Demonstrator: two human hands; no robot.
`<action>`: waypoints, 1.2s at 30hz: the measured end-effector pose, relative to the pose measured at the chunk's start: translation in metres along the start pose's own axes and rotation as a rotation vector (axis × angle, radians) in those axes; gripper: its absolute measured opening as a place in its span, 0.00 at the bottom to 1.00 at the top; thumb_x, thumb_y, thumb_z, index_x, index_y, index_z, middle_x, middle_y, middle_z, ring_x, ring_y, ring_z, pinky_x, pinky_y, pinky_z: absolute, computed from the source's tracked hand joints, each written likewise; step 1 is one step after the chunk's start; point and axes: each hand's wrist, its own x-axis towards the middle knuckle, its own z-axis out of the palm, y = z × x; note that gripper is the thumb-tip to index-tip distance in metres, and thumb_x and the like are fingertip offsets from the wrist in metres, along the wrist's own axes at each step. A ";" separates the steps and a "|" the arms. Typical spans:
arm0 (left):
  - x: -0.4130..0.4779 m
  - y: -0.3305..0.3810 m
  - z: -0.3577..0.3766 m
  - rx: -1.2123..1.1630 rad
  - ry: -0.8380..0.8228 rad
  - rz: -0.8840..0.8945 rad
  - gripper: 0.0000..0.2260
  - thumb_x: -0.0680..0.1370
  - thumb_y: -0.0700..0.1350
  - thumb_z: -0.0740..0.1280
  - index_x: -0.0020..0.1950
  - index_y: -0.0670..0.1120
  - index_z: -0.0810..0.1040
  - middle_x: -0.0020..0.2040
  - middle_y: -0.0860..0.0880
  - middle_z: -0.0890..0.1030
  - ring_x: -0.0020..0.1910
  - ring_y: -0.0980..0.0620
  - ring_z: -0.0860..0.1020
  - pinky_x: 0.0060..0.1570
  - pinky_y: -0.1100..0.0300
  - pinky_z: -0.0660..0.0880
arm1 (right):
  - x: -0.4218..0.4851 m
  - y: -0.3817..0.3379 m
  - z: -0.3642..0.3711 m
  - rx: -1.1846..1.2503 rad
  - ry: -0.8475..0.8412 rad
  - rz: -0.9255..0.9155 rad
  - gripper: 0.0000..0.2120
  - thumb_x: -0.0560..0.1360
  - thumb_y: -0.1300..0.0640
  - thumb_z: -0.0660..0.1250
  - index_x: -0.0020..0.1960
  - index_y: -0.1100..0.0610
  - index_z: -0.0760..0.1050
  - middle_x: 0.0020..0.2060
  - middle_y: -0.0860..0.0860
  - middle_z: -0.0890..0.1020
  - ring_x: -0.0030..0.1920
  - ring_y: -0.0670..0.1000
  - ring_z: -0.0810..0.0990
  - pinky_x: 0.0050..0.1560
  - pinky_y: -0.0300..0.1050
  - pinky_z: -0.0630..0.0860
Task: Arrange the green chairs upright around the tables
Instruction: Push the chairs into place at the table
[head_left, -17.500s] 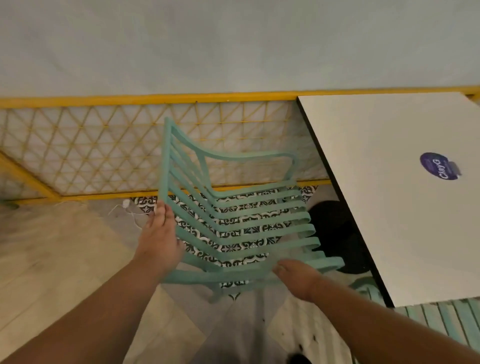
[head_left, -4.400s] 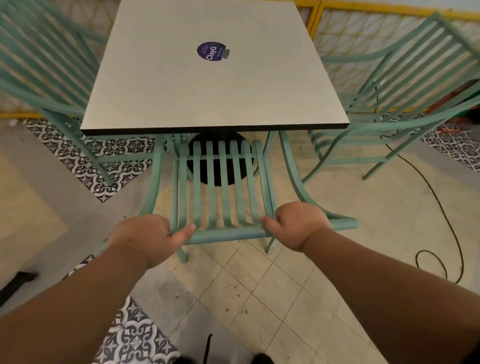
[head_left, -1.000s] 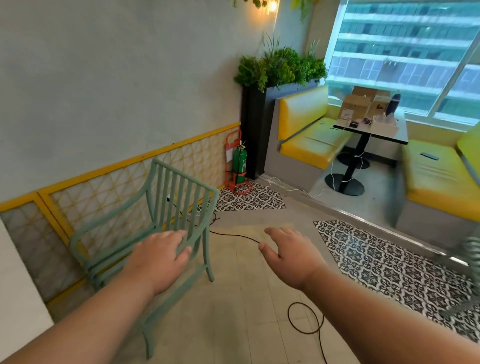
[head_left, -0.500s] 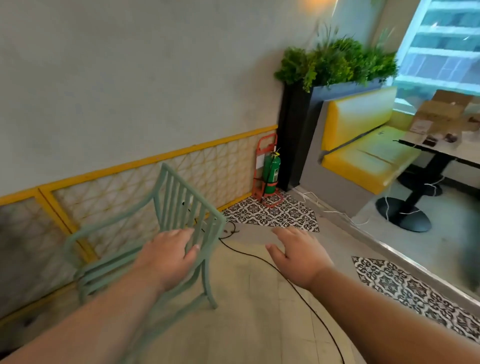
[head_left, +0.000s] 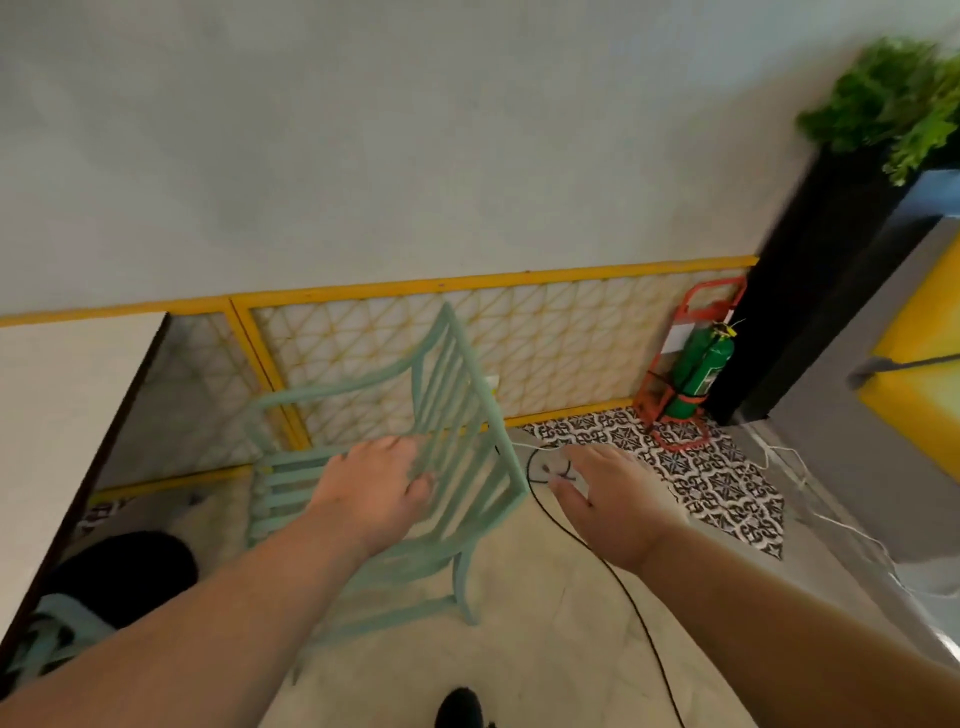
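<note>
A green slatted chair (head_left: 457, 441) stands upright on the floor, its seat facing left toward the white table (head_left: 57, 415) at the left edge. My left hand (head_left: 374, 488) hovers in front of the chair's backrest with fingers spread, holding nothing. To the right of the chair's back corner my right hand (head_left: 613, 499) is held out flat, fingers straight, clear of the chair. Part of another green chair (head_left: 47, 629) shows under the table at the bottom left.
A black cable (head_left: 613, 566) runs across the tiled floor just right of the chair. A green fire extinguisher (head_left: 696, 369) in a red stand sits by the yellow lattice wall panel (head_left: 571, 338). A black planter (head_left: 810, 291) and a yellow bench (head_left: 919, 364) stand at right.
My view has swung left and down, bringing the table edge into sight. Both hands have come closer to the chair's backrest and still hold nothing.
</note>
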 end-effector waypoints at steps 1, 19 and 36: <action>0.013 -0.003 0.001 0.000 -0.001 -0.014 0.27 0.80 0.62 0.52 0.78 0.53 0.65 0.73 0.50 0.73 0.71 0.45 0.71 0.66 0.46 0.70 | 0.017 0.003 -0.001 0.010 0.000 -0.016 0.24 0.81 0.38 0.55 0.73 0.47 0.71 0.66 0.48 0.78 0.68 0.52 0.73 0.68 0.52 0.70; 0.228 0.033 0.013 -0.040 0.034 -0.321 0.28 0.82 0.61 0.54 0.81 0.53 0.59 0.77 0.50 0.68 0.75 0.44 0.67 0.69 0.44 0.68 | 0.274 0.112 -0.043 -0.082 -0.101 -0.304 0.26 0.82 0.39 0.56 0.77 0.48 0.66 0.72 0.48 0.74 0.73 0.52 0.69 0.71 0.52 0.66; 0.203 0.122 0.100 -0.282 0.066 -0.918 0.31 0.82 0.64 0.50 0.83 0.53 0.54 0.81 0.49 0.64 0.78 0.45 0.65 0.74 0.45 0.64 | 0.411 0.132 -0.017 -0.216 -0.290 -0.800 0.26 0.83 0.40 0.56 0.76 0.53 0.70 0.69 0.53 0.77 0.70 0.55 0.73 0.70 0.51 0.69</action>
